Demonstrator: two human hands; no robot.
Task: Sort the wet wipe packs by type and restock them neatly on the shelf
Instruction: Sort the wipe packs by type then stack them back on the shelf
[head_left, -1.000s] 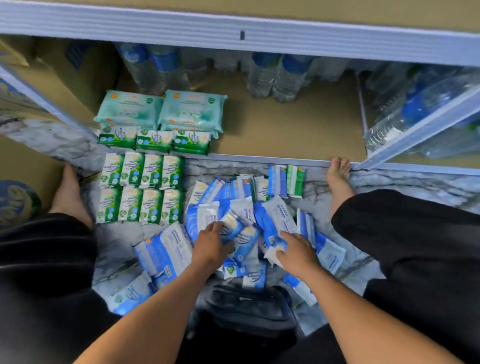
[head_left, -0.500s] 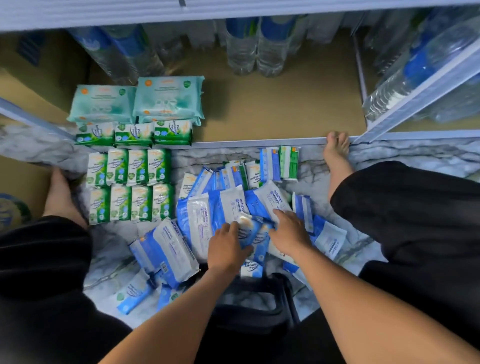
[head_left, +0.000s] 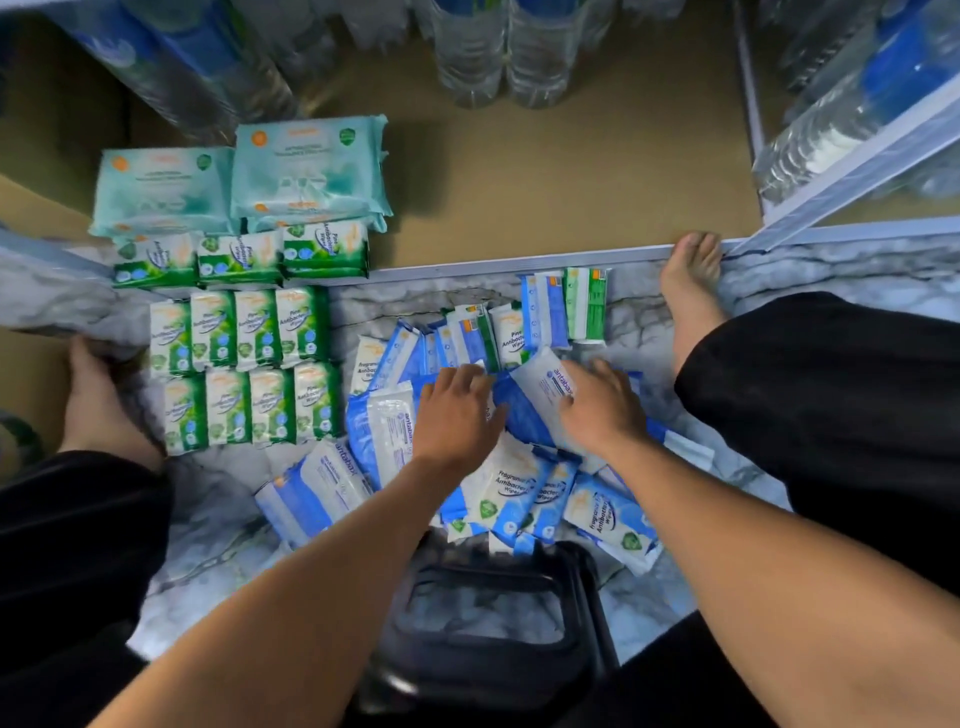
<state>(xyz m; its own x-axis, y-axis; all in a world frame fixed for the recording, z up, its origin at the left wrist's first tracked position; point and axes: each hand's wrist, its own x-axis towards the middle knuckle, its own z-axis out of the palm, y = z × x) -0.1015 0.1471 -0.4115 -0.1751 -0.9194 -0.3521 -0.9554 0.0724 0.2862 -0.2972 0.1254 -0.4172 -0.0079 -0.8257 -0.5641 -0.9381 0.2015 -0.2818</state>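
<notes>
- Sifting blue packs (head_left: 519, 499) heaped mid-floor, before the shelf (head_left: 545, 197) edge.
- Pressing left hand (head_left: 457, 415) flat, fingers relaxed, to spread them.
- Cannot tell whether right hand (head_left: 602, 410) grips one.

A shop stockroom: metal shelf (head_left: 519, 262) stacked with bottled water (head_left: 498, 57).

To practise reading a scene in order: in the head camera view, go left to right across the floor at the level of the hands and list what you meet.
left foot → green pine wipe packs → left hand → right hand → right foot
</notes>
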